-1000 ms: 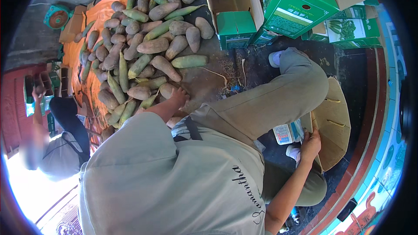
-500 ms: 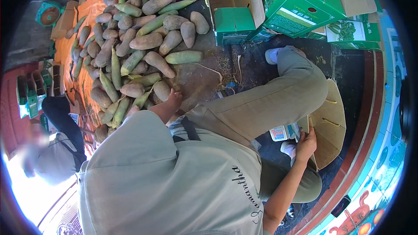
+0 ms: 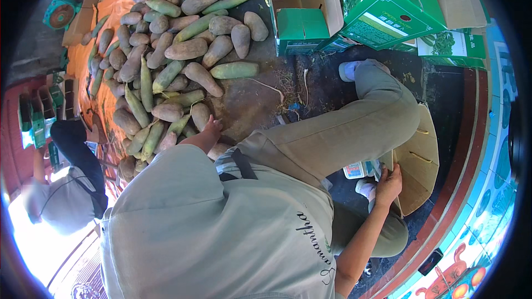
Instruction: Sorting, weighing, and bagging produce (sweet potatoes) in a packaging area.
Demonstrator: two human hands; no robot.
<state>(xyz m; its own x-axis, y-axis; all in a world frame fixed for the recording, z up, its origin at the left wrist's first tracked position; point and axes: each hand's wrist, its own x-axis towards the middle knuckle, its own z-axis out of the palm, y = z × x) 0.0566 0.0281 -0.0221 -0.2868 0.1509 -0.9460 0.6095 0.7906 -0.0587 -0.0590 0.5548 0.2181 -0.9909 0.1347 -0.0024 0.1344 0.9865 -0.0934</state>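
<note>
A heap of long radishes (image 3: 185,50), some green and some coated in brown soil, fills the upper left. My left hand (image 3: 210,132) is at the near right edge of this heap, fingers partly visible and apart, right beside a soil-covered radish (image 3: 200,115). I cannot see anything held in it. On the right, my right hand (image 3: 389,185) grips the edge of an open cardboard box (image 3: 420,160) with yellow cord handles, thumb and fingers closed on the board. My leg hides part of this box.
A scale with a keypad (image 3: 354,170) sits between my legs, beside the box. Green printed cartons (image 3: 388,14) stand at the top right. An orange sheet (image 3: 123,5) lies under the heap. At the far left, another person (image 3: 72,196) bends near more cartons (image 3: 37,122).
My left hand has shifted slightly left and down along the heap's edge. My right hand keeps its grip on the box. The other person's arm now reaches up to the cartons.
</note>
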